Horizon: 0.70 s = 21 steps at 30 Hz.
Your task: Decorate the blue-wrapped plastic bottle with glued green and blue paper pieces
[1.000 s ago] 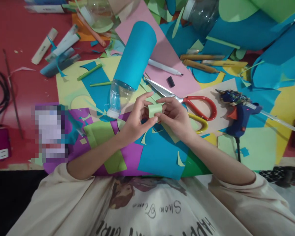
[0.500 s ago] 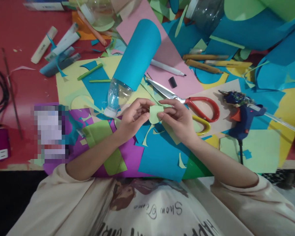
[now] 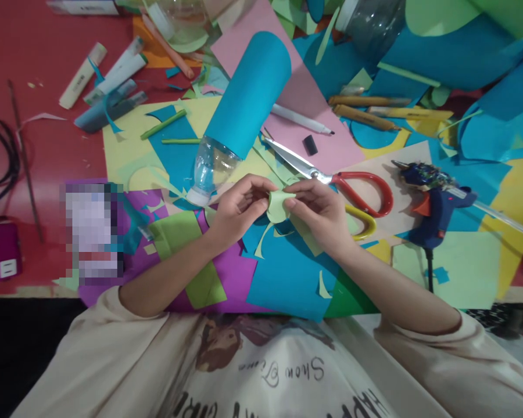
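A small pale green paper piece (image 3: 278,205) is pinched between both my hands above the table's middle. My left hand (image 3: 237,212) grips its left edge with thumb and fingers closed. My right hand (image 3: 320,212) pinches its right edge. Just beyond my hands lies a clear plastic bottle wrapped in blue paper (image 3: 239,119), its cap end pointing toward me. Red and yellow handled scissors (image 3: 331,180) lie right of my right hand, blades pointing away to the left.
A blue hot glue gun (image 3: 431,200) lies at the right with its cord toward me. Coloured paper sheets and scraps cover the red table (image 3: 35,151). Markers (image 3: 108,75) lie at the far left, a black cable (image 3: 2,157) at the left edge, pencils (image 3: 361,113) beyond the scissors.
The green piece, a flat strip a second ago, now looks curled and rounded between my fingers. Both hands stayed in place with small finger movements; the view shifted slightly.
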Available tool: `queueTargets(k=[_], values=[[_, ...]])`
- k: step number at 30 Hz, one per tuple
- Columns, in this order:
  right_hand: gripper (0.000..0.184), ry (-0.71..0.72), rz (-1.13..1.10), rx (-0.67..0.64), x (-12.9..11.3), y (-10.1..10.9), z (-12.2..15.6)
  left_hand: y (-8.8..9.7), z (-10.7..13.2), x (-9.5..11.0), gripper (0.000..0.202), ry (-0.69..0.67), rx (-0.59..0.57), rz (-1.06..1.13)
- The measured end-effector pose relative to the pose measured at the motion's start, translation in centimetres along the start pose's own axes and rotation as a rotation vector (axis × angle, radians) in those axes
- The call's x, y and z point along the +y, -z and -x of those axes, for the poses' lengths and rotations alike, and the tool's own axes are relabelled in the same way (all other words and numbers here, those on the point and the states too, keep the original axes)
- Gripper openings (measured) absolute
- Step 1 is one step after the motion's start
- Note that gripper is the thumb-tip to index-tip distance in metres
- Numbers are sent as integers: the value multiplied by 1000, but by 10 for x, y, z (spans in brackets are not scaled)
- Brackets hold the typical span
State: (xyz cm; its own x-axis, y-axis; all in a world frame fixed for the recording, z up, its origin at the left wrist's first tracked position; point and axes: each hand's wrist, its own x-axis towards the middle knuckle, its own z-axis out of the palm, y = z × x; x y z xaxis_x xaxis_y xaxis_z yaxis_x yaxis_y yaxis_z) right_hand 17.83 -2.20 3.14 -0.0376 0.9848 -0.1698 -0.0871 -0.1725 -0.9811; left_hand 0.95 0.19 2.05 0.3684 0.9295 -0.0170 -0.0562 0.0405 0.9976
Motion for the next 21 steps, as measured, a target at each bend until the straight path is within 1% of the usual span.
queueTargets(k=[7, 12, 16, 18, 21], values=[[19, 34, -3, -4, 2, -1, 0, 1, 1, 2, 8, 12, 22, -40], [21, 54, 27, -41, 3, 0, 1, 0, 0, -1, 11, -59, 29, -32], [16, 74, -4, -49, 5, 2, 0, 0, -1, -4, 16, -103, 75, -20], [14, 75, -21, -54, 6, 2, -1, 0, -1, -5, 16, -113, 90, -32], [18, 75, 23, -83, 7, 2, -1, 1, 0, -6, 17, -141, 94, -84]])
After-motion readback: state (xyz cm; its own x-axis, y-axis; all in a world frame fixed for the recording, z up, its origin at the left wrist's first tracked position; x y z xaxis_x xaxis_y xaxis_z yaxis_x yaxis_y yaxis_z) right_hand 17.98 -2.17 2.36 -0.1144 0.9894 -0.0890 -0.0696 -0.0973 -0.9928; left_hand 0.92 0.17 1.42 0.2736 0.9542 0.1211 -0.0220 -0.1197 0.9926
